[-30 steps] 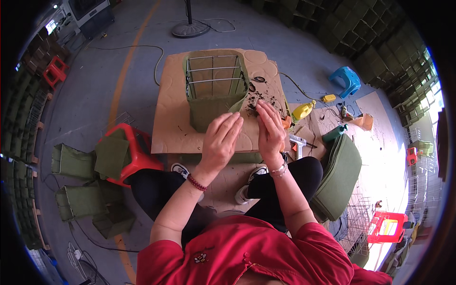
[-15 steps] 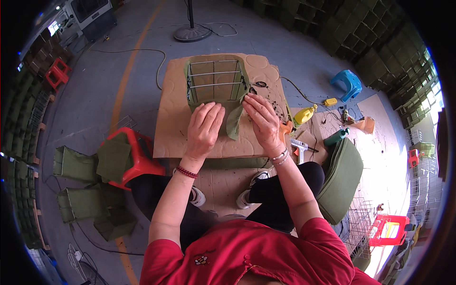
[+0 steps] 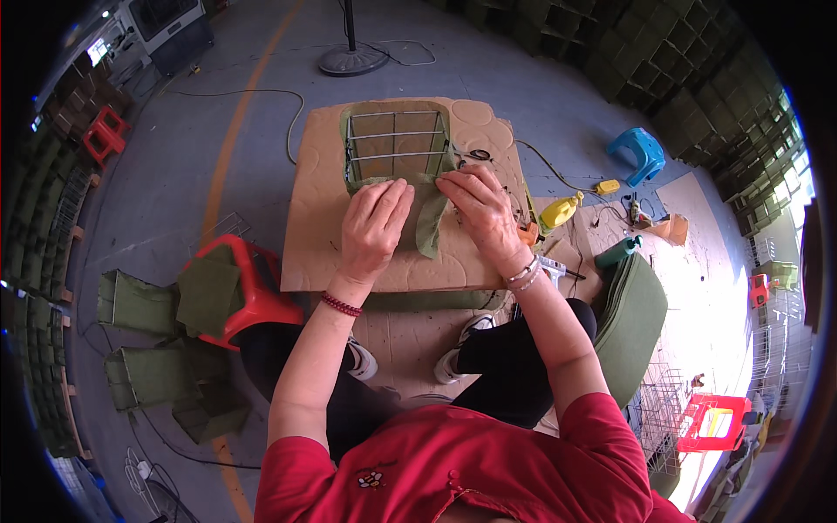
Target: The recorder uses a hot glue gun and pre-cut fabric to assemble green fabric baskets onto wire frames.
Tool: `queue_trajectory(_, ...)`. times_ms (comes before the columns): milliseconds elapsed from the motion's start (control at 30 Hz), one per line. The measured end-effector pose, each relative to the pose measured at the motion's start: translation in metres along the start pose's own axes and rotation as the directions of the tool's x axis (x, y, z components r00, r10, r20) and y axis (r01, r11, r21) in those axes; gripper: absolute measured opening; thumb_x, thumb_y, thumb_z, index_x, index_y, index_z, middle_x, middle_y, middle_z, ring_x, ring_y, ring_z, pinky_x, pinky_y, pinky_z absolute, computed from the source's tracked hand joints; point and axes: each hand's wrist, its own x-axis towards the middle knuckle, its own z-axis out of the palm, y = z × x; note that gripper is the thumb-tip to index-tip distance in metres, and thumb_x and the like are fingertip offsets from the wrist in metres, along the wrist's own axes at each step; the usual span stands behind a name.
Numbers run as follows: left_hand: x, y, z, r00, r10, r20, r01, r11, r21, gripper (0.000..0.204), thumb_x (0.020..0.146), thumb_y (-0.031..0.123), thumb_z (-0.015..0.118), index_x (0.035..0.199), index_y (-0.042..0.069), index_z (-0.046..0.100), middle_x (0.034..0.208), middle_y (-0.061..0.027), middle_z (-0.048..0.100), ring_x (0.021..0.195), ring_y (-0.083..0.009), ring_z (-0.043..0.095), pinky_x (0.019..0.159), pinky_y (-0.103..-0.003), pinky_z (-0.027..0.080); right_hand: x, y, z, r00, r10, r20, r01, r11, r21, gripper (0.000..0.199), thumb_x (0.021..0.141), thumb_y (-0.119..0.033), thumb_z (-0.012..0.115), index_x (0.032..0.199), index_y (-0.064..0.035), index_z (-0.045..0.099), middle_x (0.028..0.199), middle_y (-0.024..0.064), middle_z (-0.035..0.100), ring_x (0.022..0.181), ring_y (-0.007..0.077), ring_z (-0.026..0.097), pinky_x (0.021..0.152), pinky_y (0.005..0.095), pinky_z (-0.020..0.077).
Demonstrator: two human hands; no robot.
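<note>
Here we are at the bench [image 3: 316, 259], and the basket [image 3: 397, 134] sits on its far half, open top up, both hands at its near rim. The left hand [image 3: 373, 228] has its fingers bunched and bent over that rim; the thumb is out of sight, so whether it truly grips, I cannot tell. The right hand [image 3: 479, 213] is by the near right corner, fingertips pinched down on the green cloth [image 3: 428, 228].

How far along? By my reading, the covering is well advanced: green wraps the far edge and sides, and a band of it lies along the near rim between the hands. What seems left is that near right corner, where a loose flap droops over the front and the edge looks unfastened. The fixing itself is too small to make out.

And the look of it: a boxy frame of thin pale wire, bars crossing the opening, brownish bottom showing through, dull green around it, softly rounded at the far corners. The flap hangs long, narrow and slightly curled.

Just right of the basket, scissors [image 3: 478, 154] among dark scraps; beyond them the yellow bottle [image 3: 558, 211]. Down beside the right leg, a thick stack of green sheets [image 3: 635, 318].
</note>
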Motion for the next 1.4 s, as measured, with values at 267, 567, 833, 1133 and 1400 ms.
queue_trajectory(267, 0.012, -0.009, -0.004, 0.992, 0.035, 0.123, -0.029, 0.998, -0.050, 0.027, 0.072, 0.002, 0.074, 0.098, 0.000, 0.069, 0.093, -0.0060, 0.062, 0.084, -0.0206, 0.060, 0.073, -0.034, 0.052, 0.023, 0.003, -0.009, 0.988, -0.041, 0.151, 0.035, 0.999, 0.042, 0.025, 0.070, -0.004, 0.061, 0.094, -0.0004, 0.065, 0.095, 0.0083, 0.061, 0.096, 0.0257, 0.058, 0.086, 0.0368, 0.0480)
queue_trajectory(567, 0.047, -0.032, -0.005, 0.870, -0.044, 0.490, 0.241, 0.907, -0.346, 0.014, 0.072, 0.004, 0.075, 0.086, 0.000, 0.073, 0.077, -0.0126, 0.063, 0.079, -0.0270, 0.062, 0.070, -0.036, 0.051, 0.054, 0.019, -0.016, 0.878, -0.114, 0.465, 0.072, 0.992, 0.107, 0.014, 0.072, 0.000, 0.064, 0.085, -0.0011, 0.066, 0.082, 0.0090, 0.062, 0.088, 0.0275, 0.059, 0.079, 0.0378, 0.0492)
queue_trajectory(833, 0.060, -0.036, -0.013, 0.712, -0.121, 0.692, 0.464, 0.820, -0.334, 0.014, 0.075, 0.007, 0.075, 0.086, -0.001, 0.073, 0.079, -0.0162, 0.066, 0.076, -0.0316, 0.064, 0.069, -0.040, 0.049, 0.031, -0.010, -0.020, 0.987, 0.095, 0.133, -0.119, 0.975, 0.186, 0.021, 0.080, -0.002, 0.063, 0.101, -0.0003, 0.067, 0.102, 0.0116, 0.068, 0.091, 0.0282, 0.065, 0.087, 0.0387, 0.0508)
queue_trajectory(1133, 0.051, -0.030, -0.010, 0.791, -0.070, 0.608, 0.345, 0.872, -0.348, 0.012, 0.078, 0.007, 0.072, 0.086, -0.002, 0.072, 0.078, -0.0162, 0.064, 0.077, -0.0329, 0.063, 0.069, -0.042, 0.048, 0.002, -0.021, 0.007, 0.973, 0.105, 0.205, -0.110, 0.994, 0.013, 0.047, 0.075, 0.004, 0.057, 0.123, 0.0009, 0.057, 0.113, 0.0173, 0.063, 0.110, 0.0331, 0.059, 0.094, 0.0417, 0.0493)
queue_trajectory(1400, 0.052, -0.037, -0.011, 0.792, -0.100, 0.602, 0.374, 0.859, -0.349, 0.012, 0.079, 0.006, 0.071, 0.088, -0.002, 0.072, 0.078, -0.0161, 0.064, 0.077, -0.0323, 0.063, 0.068, -0.042, 0.048, 0.016, -0.007, -0.013, 0.981, 0.117, 0.155, -0.160, 0.941, 0.298, 0.039, 0.078, 0.001, 0.060, 0.117, 0.0020, 0.059, 0.107, 0.0148, 0.065, 0.096, 0.0313, 0.064, 0.084, 0.0386, 0.0518)
